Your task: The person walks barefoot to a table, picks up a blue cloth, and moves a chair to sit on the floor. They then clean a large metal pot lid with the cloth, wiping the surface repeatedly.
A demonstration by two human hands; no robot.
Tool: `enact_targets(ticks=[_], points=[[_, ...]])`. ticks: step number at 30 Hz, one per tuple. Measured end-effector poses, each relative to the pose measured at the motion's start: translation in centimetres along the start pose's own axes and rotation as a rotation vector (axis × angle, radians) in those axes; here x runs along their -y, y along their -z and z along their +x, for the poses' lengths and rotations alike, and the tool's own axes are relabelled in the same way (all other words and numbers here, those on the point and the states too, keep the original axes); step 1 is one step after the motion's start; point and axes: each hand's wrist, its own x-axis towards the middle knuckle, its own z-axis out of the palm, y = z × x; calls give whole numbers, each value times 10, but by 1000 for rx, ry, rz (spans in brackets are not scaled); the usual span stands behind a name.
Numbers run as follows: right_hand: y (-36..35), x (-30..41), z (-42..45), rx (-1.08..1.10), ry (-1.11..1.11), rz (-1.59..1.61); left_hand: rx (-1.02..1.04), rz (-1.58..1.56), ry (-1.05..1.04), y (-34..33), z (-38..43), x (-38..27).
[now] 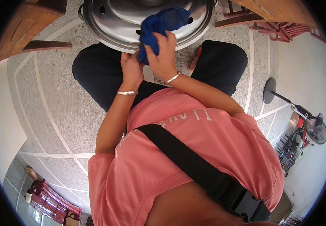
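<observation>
A large domed stainless steel pot lid with dark holes lies in front of me, its near rim between my knees. My left hand grips this near rim; the hanging end of a cloth partly covers its fingers. A crumpled blue cloth is spread over the right part of the lid and droops past the rim. Bent fingers of my right hand hold the cloth against the lid. What lies under the lid is hidden.
Wooden furniture stands at the upper left, and more wooden furniture at the upper right. Red folded chairs are behind that. A standing fan is on my right. Speckled floor with pale strips surrounds me.
</observation>
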Motion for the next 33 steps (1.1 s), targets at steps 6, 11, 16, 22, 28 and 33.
enact_targets(ticks=[6,11,16,22,28,33], points=[[1,7,11,139,108,2,15,-30,-4,2,1,-1],[37,-22,18,259,228,-62,52,46,90,0,-4,-8],[86,-67,41,256,235,-229,53,75,64,-5,-4,-9],[111,-149,108,152,321,-497,75,56,54,0,-4,-9],[126,-192,162,42,423,-565,97,117,81,3,-3,-10],[124,-152,110,167,336,-564,112,28,62,11,-5,-8]])
